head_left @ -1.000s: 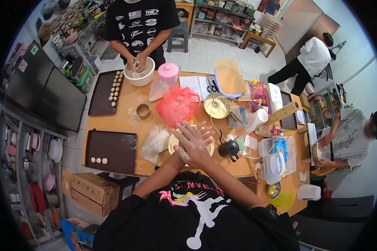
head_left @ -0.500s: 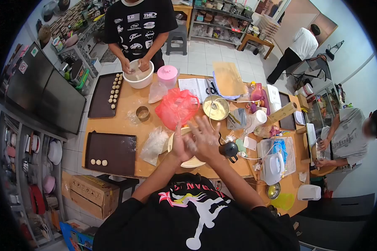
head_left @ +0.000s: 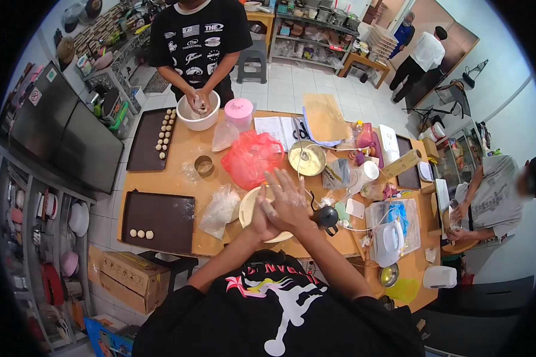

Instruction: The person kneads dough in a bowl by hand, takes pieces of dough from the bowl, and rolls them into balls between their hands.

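My left hand and my right hand meet palm to palm over a cream-coloured bowl at the table's near edge. White powder or dough clings to both. The right hand lies across the left, its fingers stretched and spread. The left is open beneath it, with its fingers partly covered. Whether anything sits between the palms is hidden. Most of the bowl's inside is blocked by my hands. Just beyond are a red plastic bag and a steel bowl of pale yellow mixture with a utensil in it.
Two dark trays on the left hold small dough balls. Across the table, a person works in a white basin. A black-lidded object, a ring cutter and a clear bag stand nearby. Another person sits at right.
My right hand has slid over the left, covering its fingers. Across the table, the person's hands have come together in the basin. At the back, the white-shirted person moved farther away; another person appears.
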`<state>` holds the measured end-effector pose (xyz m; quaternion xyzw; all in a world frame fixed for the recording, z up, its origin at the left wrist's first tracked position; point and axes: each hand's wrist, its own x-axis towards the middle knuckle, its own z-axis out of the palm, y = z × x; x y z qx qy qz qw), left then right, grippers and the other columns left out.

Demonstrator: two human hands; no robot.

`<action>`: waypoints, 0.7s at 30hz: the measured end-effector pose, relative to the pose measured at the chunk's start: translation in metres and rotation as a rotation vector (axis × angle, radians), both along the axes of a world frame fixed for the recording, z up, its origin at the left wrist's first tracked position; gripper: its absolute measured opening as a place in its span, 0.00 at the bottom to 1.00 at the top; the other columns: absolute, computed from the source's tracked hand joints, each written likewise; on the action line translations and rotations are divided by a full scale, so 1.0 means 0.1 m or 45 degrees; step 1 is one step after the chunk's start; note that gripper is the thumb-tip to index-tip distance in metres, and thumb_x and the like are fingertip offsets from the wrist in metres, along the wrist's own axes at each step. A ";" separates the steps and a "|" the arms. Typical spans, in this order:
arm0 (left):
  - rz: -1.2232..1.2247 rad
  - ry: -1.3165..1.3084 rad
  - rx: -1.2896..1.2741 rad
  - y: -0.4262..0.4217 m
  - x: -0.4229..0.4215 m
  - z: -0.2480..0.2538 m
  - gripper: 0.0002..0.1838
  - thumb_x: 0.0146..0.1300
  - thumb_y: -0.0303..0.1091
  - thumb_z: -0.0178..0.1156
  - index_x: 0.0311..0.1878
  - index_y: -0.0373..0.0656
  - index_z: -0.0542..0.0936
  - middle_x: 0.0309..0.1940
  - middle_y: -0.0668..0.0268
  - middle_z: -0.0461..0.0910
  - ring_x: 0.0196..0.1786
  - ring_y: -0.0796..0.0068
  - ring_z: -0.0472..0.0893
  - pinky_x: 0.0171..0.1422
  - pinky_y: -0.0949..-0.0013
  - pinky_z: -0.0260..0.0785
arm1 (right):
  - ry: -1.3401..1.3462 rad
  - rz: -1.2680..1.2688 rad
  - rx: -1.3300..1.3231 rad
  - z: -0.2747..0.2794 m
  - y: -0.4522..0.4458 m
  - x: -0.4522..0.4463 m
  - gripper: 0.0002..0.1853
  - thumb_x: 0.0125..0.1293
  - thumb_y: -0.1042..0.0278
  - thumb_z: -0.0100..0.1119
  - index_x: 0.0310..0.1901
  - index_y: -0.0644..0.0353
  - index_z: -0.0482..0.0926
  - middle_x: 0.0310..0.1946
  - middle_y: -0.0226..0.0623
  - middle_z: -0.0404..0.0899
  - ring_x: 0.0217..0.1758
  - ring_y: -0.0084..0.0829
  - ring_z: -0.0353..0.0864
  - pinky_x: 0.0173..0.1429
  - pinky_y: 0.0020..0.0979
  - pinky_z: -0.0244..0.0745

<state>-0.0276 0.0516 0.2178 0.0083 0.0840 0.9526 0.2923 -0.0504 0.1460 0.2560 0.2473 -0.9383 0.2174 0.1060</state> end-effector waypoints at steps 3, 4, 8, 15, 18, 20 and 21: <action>-0.034 0.090 0.080 0.06 -0.08 -0.10 0.49 0.65 0.76 0.34 0.74 0.41 0.59 0.72 0.51 0.62 0.72 0.53 0.65 0.76 0.48 0.54 | -0.085 0.337 -0.168 -0.02 -0.16 0.09 0.34 0.65 0.45 0.56 0.69 0.51 0.66 0.70 0.50 0.62 0.74 0.53 0.58 0.74 0.61 0.49; -0.042 0.077 0.126 0.01 -0.13 -0.13 0.50 0.65 0.76 0.34 0.73 0.40 0.60 0.71 0.51 0.63 0.71 0.53 0.66 0.76 0.49 0.55 | -0.069 0.433 -0.158 0.00 -0.18 0.15 0.33 0.66 0.45 0.56 0.69 0.51 0.67 0.70 0.50 0.62 0.74 0.53 0.58 0.73 0.60 0.51; -0.033 0.105 0.395 -0.12 -0.23 -0.21 0.50 0.65 0.76 0.34 0.72 0.38 0.62 0.69 0.49 0.66 0.69 0.53 0.69 0.75 0.51 0.57 | 0.125 0.248 -0.170 0.16 0.00 0.06 0.30 0.65 0.50 0.57 0.67 0.52 0.70 0.71 0.50 0.60 0.76 0.53 0.54 0.75 0.63 0.43; -0.122 0.080 0.158 0.11 -0.30 -0.36 0.51 0.63 0.77 0.37 0.72 0.38 0.60 0.68 0.49 0.67 0.69 0.50 0.69 0.74 0.49 0.57 | -0.037 0.265 -0.198 -0.03 -0.08 0.06 0.32 0.63 0.52 0.58 0.69 0.50 0.68 0.71 0.52 0.60 0.76 0.54 0.55 0.76 0.61 0.42; -0.077 -0.137 0.264 -0.02 -0.32 -0.44 0.51 0.61 0.78 0.39 0.74 0.43 0.58 0.68 0.49 0.67 0.70 0.47 0.68 0.74 0.44 0.56 | 0.005 0.184 -0.025 -0.01 0.08 -0.03 0.31 0.64 0.51 0.56 0.69 0.49 0.68 0.71 0.51 0.61 0.74 0.55 0.58 0.76 0.61 0.42; -0.047 -0.288 0.337 -0.13 -0.31 -0.50 0.52 0.60 0.79 0.40 0.76 0.47 0.56 0.69 0.49 0.67 0.70 0.45 0.67 0.74 0.40 0.54 | -0.023 0.003 0.008 0.00 0.16 -0.14 0.31 0.64 0.52 0.56 0.68 0.50 0.69 0.71 0.50 0.62 0.74 0.55 0.60 0.76 0.61 0.42; -0.049 -0.290 0.337 -0.13 -0.30 -0.53 0.52 0.60 0.79 0.40 0.76 0.47 0.56 0.69 0.49 0.67 0.70 0.45 0.67 0.74 0.40 0.54 | -0.008 0.018 -0.060 -0.05 0.16 -0.20 0.31 0.63 0.52 0.57 0.68 0.50 0.69 0.70 0.50 0.62 0.74 0.55 0.60 0.76 0.62 0.41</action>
